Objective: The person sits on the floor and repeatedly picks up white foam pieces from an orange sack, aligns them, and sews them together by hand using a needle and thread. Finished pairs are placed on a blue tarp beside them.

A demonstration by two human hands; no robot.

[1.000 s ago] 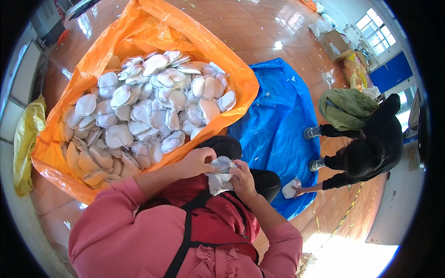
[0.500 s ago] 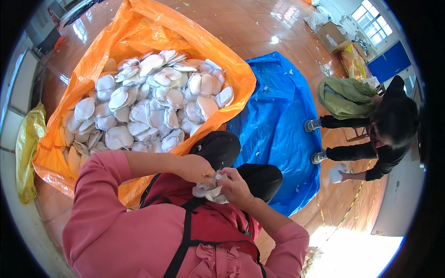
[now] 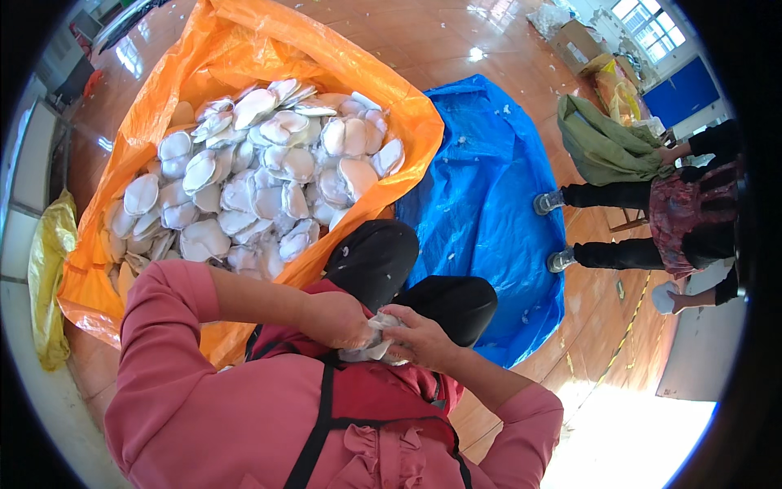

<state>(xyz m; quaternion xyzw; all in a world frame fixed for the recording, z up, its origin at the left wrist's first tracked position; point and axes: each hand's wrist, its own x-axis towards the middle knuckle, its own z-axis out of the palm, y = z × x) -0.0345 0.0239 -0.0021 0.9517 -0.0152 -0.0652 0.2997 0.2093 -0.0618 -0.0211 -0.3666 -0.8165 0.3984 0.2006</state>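
Over my lap, both hands work on a soft white padded piece with loose fluff on it. My left hand is closed on its left side, the fingers partly hidden from above. On the other side my right hand grips it with curled fingers, thumb side towards the left hand. Just ahead to the left lies a big heap of similar oval white pads, some in pairs with fuzzy edges. An orange plastic sack with its mouth spread wide holds the heap.
A blue plastic sheet lies right of my knees. Another person stands at its right edge, one hand on a green sack, the other holding a white pad. A yellow bag rests at the left wall; a cardboard box stands far right.
My hands have closed further around the white piece, and the right hand now covers more of it. The other person has straightened up and brought one hand to the green sack.
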